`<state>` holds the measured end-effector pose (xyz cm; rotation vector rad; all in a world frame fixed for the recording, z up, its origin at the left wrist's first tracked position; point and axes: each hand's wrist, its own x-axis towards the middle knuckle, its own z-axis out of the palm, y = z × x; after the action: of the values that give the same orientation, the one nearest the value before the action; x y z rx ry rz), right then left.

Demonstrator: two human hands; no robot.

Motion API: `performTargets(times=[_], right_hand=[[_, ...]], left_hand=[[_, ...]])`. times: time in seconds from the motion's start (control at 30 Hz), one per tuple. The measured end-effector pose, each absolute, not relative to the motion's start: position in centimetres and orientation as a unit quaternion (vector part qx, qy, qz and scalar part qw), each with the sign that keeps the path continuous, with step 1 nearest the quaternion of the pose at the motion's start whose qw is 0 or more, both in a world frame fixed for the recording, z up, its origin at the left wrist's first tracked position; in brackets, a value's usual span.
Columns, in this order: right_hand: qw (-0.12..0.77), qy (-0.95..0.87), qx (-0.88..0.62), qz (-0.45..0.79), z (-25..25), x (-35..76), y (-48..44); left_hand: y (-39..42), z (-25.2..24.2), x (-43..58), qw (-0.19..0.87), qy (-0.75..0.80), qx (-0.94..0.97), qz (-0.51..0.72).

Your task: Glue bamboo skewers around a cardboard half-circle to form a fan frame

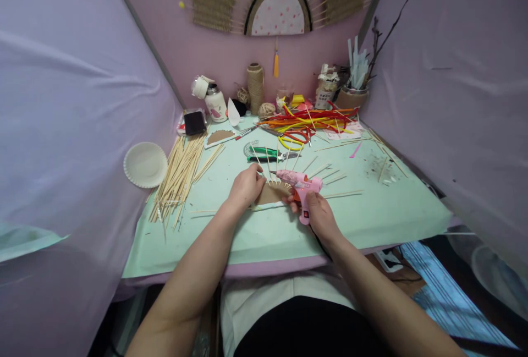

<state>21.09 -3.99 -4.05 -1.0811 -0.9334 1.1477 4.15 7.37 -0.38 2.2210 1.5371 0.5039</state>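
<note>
A pink hot glue gun (301, 180) is gripped in my right hand (324, 217), its fingers wrapped round the handle. The nozzle points left, just above the curved edge of a brown half-round cardboard piece (270, 195). Thin bamboo sticks (313, 164) fan out from that edge, and the piece has a pale strip along its straight side. My left hand (246, 186) is at the left end of the cardboard, its fingertips closed about a bamboo stick (256, 154) near the nozzle. Part of the cardboard is hidden by the hands and the glue gun.
Green-handled pliers (264, 153) and red-yellow scissors (297, 138) lie behind the fan. A pile of bamboo sticks (181, 175) and a white scalloped plate (145, 164) are at left. Colourful pipe cleaners (309, 120), a twine spool (255, 88) and a bottle (216, 104) stand farther back.
</note>
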Motion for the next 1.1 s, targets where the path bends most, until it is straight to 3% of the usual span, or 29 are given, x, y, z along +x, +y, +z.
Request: performTargets(times=[0.77, 1.1], right_hand=[[0.607, -0.403, -0.462, 0.506, -4.57, 21.20, -3.91], [0.612, -0.398, -0.453, 0.513, -4.21, 21.14, -3.89]], left_hand=[[7.54, 0.03, 4.22, 0.201, 0.555, 0.794, 0.146], [7.72, -0.44, 3.57, 0.172, 0.493, 0.823, 0.225]])
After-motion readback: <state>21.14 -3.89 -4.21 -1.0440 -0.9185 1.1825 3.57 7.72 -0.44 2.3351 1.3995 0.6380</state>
